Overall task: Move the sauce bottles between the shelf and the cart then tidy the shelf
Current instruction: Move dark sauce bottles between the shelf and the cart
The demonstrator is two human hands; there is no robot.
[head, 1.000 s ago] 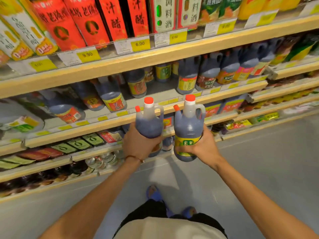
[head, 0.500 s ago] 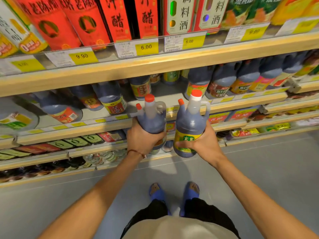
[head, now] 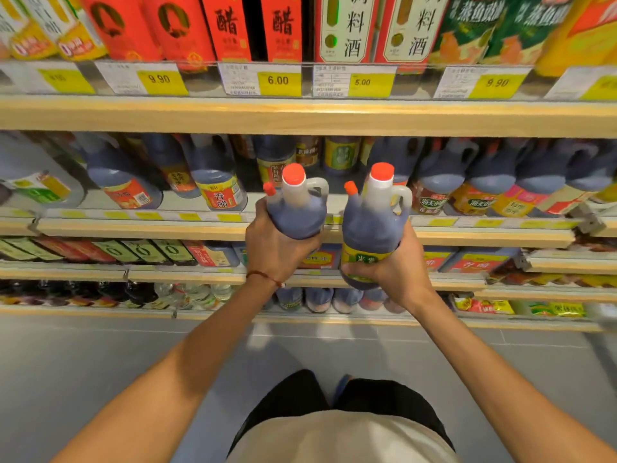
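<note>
**Item 1. Left sauce bottle**: a clear plastic jug-shaped bottle of dark brown liquid with a red screw cap, a small red spout cap and a moulded handle on its right. We list it upright, long axis vertical. The left hand holds it with the fingers clamped round the lower body. Only the back of the hand shows; the fingertips are hidden on the far side.

**Item 2. Right sauce bottle**: same pattern, with a yellow-and-green label facing us. It is upright in the right hand, thumb across the label and fingers wrapped round the far side. It sits just right of item 1, not touching it, and lower.

**Item 3. Middle shelf**: a white deck with a pale wooden lip, stocked with similar bottles. We note an open stretch of deck between the red-labelled vinegar bottle on the left and the row of dark jugs on the right. Smaller bottles stand at the back.

**Relation.** Both held bottles are on the near side of the lip, with the open stretch directly beyond them. We judge the left bottle readier to go in, since its base is about level with the lip. The right bottle's base hangs below the lip and would have to rise first.

**Cart:** not in view.
</note>
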